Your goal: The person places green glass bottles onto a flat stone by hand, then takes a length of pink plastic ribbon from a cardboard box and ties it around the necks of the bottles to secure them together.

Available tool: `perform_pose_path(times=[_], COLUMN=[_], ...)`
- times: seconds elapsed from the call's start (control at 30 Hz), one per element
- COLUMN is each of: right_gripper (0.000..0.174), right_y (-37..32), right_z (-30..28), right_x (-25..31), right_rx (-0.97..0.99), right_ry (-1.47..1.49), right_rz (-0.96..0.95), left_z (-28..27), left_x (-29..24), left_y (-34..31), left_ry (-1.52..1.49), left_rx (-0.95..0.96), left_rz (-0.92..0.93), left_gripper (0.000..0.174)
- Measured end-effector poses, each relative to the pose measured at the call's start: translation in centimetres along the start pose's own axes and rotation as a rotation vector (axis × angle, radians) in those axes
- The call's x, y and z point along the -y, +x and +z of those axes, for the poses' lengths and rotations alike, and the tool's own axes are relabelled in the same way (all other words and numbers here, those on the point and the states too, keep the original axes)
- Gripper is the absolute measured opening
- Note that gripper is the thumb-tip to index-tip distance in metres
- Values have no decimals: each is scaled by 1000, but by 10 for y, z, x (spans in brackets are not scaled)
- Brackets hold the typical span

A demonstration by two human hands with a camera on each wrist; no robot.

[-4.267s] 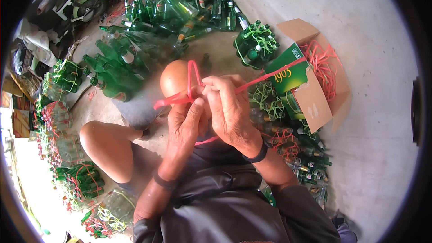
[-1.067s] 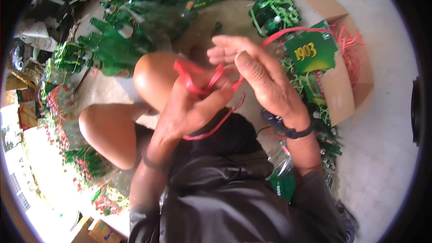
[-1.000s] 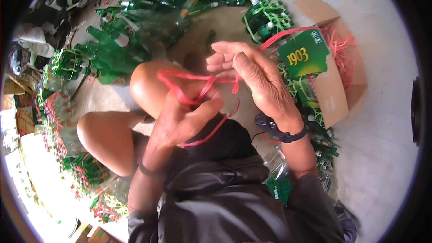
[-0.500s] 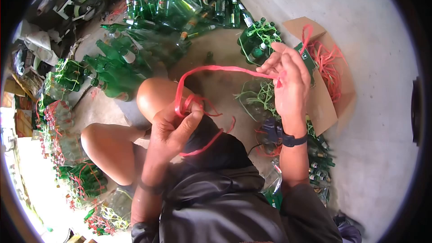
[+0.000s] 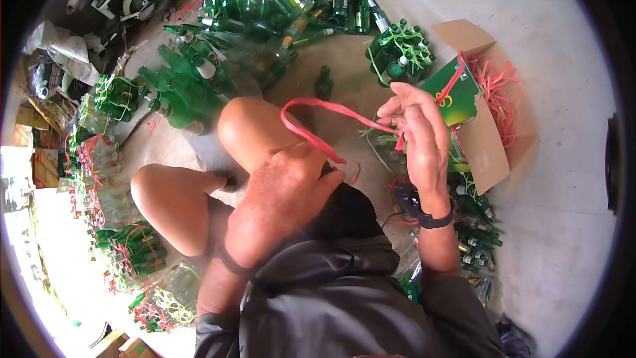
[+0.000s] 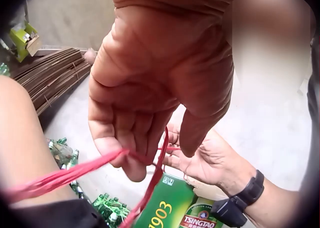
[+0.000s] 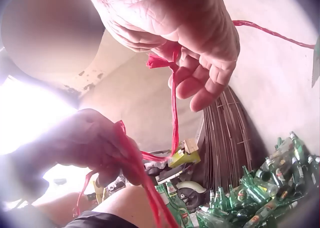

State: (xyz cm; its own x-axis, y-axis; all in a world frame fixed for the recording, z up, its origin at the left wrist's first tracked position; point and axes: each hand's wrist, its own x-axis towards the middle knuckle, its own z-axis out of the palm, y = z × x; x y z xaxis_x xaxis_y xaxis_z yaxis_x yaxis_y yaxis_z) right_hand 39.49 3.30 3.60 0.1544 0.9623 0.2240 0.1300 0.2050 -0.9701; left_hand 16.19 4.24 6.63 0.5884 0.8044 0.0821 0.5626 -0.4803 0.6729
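Observation:
A red plastic ribbon (image 5: 331, 107) arches between the two hands in the head view. My left hand (image 5: 281, 189) is back upward, fingers curled down round the ribbon; in the left wrist view the ribbon (image 6: 65, 178) crosses the fingertips of that hand (image 6: 155, 83). To its right, my right hand (image 5: 427, 146) is raised and holds the ribbon by thumb and fingers, the fingers loosely bent. A small knot (image 7: 172, 66) shows just under the right hand (image 7: 185, 28) in the right wrist view. The ribbon's exact path inside each hand is partly hidden.
An open cardboard box (image 5: 487, 152) with a tangle of red ribbon (image 5: 493, 99) stands at the right. Green bottles (image 5: 172, 86) lie and stand ahead and left; a tied bundle (image 5: 401, 50) is near the box. Bare knees (image 5: 172, 205) are below left of the hands.
My left hand has turned back upward and moved slightly right, hiding the small loops that showed at its fingers. The right hand keeps its hold, a little lower in view.

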Motion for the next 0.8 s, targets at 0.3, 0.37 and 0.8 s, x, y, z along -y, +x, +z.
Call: perform_pose_path(times=[0.3, 0.37, 0.8], right_gripper=[55, 57, 45], right_y=[0, -1, -16], right_z=[0, 5, 24], right_x=[-14, -13, -8], right_rx=[59, 76, 217], right_ry=[325, 311, 150], right_rz=[75, 53, 80], left_z=[-19, -9, 46], left_x=[-18, -21, -2], left_y=[-3, 5, 19], left_ry=[3, -160, -757], left_rx=[-1, -110, -131], left_rz=[-24, 32, -155], left_gripper=[16, 19, 14])
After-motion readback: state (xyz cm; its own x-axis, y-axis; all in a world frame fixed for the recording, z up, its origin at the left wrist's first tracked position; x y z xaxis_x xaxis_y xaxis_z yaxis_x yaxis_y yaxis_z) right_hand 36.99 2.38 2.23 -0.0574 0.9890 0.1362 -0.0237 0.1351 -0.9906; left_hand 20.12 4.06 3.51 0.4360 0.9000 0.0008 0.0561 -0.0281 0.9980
